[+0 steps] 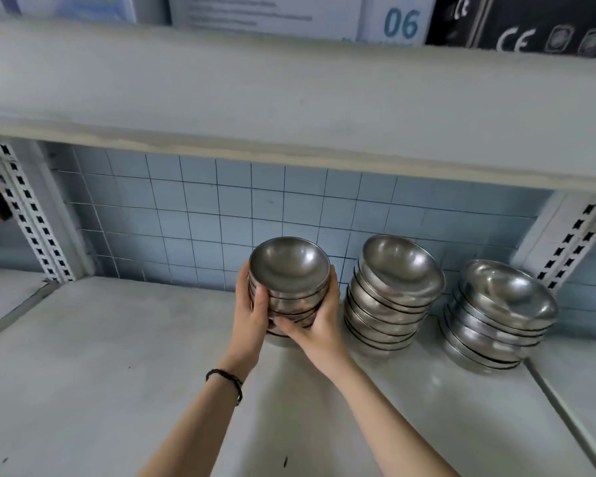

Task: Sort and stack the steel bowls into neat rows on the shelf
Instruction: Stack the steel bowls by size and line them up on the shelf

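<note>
Both bare forearms are reaching forward and upward, converging toward the hands. Left hand (252, 311) is clasping the left side of the bowl stack (289, 270), thumb lying across its front. Right hand (320, 325) is cupping the right side and lower edge, thumb crossing low in front, fingers (333, 280) curling up the far side. Black cord band (225, 377) is circling the left wrist.

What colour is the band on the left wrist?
Black, a thin cord wristband; the head view shows it best.
</note>
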